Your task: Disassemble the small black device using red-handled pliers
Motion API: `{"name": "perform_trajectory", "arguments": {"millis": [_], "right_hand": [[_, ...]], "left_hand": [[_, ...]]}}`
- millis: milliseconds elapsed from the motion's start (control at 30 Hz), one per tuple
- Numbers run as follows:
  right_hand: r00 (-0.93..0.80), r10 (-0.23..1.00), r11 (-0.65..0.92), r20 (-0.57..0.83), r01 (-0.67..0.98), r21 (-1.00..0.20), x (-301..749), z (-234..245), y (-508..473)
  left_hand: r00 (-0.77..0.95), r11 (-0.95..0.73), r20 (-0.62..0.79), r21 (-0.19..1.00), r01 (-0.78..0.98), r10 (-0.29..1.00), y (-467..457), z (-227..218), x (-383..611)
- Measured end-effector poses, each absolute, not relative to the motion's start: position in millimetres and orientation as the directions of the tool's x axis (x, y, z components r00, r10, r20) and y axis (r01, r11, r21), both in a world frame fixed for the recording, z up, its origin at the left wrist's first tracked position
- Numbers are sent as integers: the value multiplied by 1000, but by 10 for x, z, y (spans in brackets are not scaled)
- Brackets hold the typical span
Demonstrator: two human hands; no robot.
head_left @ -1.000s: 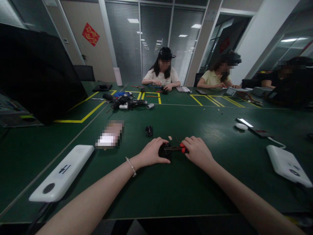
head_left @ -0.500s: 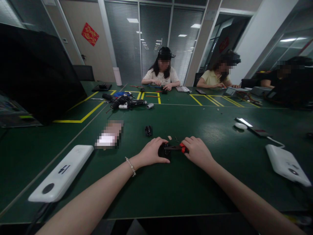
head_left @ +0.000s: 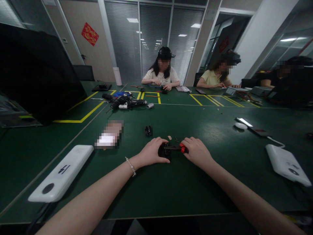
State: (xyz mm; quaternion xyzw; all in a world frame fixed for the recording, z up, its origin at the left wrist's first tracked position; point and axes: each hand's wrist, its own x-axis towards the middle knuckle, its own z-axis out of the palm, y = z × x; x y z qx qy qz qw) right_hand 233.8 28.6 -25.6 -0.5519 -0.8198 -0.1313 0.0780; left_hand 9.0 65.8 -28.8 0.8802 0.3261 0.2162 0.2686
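On the green table [head_left: 171,186] my left hand [head_left: 152,151] is curled around a small black part [head_left: 164,151] and holds it down. My right hand [head_left: 197,151] grips the red handles of a small pair of pliers [head_left: 176,148], whose dark jaws reach left onto the black part. Just beyond lie a second small black part [head_left: 148,130] and a few tiny loose bits [head_left: 169,137].
White power banks lie at the left [head_left: 61,173] and right [head_left: 287,164]. A phone [head_left: 254,128] and a white puck [head_left: 241,125] sit to the right, a pile of tools [head_left: 124,101] at the back left. Three other people work across the table. A black monitor [head_left: 36,71] stands left.
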Motion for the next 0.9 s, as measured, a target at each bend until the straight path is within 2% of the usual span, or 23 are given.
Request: {"name": "perform_trajectory", "arguments": {"millis": [400,700,900], "right_hand": [[-406,867,350,290,909,227,2314,-190,250],[-383,884,354,268,923,151,2319,-220,272],[-397,874,360,281,917,174,2339,-216,266]], "left_hand": [[683,-639,211,613,464,699,670,-321,94],[673,-617,205,640,458,711,664,-309,94],[672,-600,189,659,453,716,651,-292,90]]}}
